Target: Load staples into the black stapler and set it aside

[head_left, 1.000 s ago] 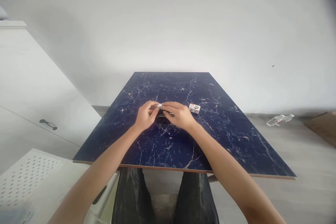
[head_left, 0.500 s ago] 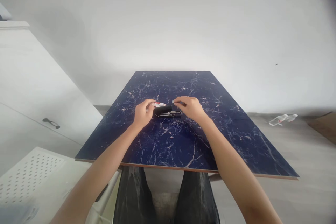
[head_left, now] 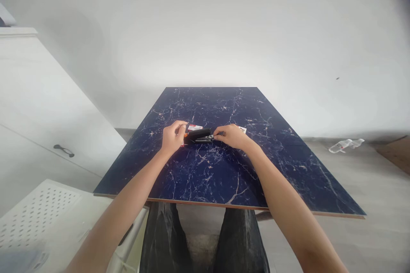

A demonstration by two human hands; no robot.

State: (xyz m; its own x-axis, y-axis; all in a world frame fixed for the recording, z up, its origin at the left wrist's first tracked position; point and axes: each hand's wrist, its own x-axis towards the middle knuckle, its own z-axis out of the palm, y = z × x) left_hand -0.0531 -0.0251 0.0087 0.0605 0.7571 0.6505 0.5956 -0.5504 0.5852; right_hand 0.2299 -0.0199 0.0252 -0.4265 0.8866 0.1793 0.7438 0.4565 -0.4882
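Note:
A black stapler (head_left: 197,134) lies on its side-to-side length on the table, its top raised from the silver staple channel. At its left end my left hand (head_left: 173,138) is closed, thumb and fingers against the stapler's orange-marked end; the exact contact is partly hidden. My right hand (head_left: 233,135) pinches a small silver strip of staples (head_left: 212,137) at the right end of the open channel. Just behind the stapler lies a small red and white box (head_left: 194,127). A white card-like piece (head_left: 242,129) shows partly behind my right hand.
The dark blue marbled table (head_left: 205,175) has its front edge before my knees. A white perforated chair (head_left: 35,213) stands at the left, beside a white cabinet (head_left: 48,106). Clear plastic bottles (head_left: 346,145) lie on the floor at right, near a cardboard box (head_left: 395,153).
My right hand has lowered the staple strip from behind the stapler to its channel. My left hand has shifted slightly left, away from the red and white box.

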